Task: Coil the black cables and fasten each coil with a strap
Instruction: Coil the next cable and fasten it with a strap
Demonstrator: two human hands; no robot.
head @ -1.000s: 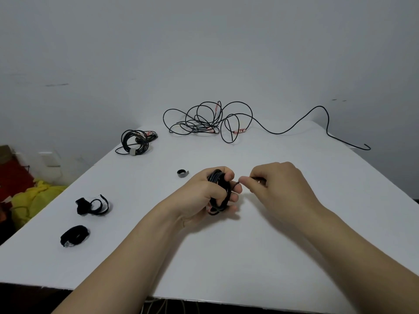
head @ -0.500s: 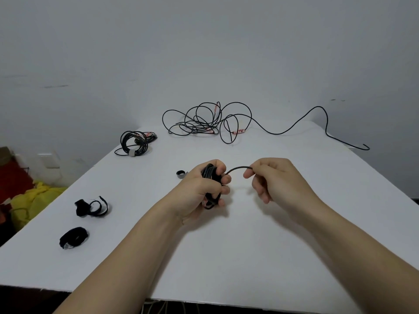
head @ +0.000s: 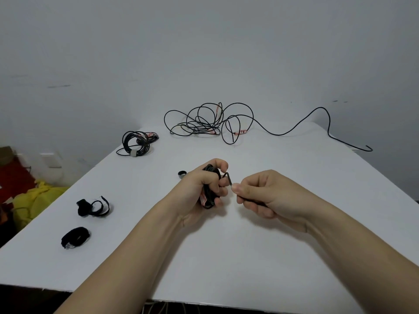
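Black coil (head: 209,189) gripped in left hand (head: 201,189) to keep its loops; right hand (head: 265,196) pinches the cable end (head: 229,177), ready for tucking.

**Bare workroom, perhaps a spare room**

A plain white table (head: 249,257), strewn with black cables (head: 204,130), stands against a scuffed, unadorned grey wall (head: 204,53); on the floor at left lie a yellow bundle (head: 38,200) and something red (head: 15,180), blurred

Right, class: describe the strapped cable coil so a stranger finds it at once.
Go to the white table, far left corner. A neat black cable coil lies there, left of the loose tangle. Only it wears a pale grey strap.
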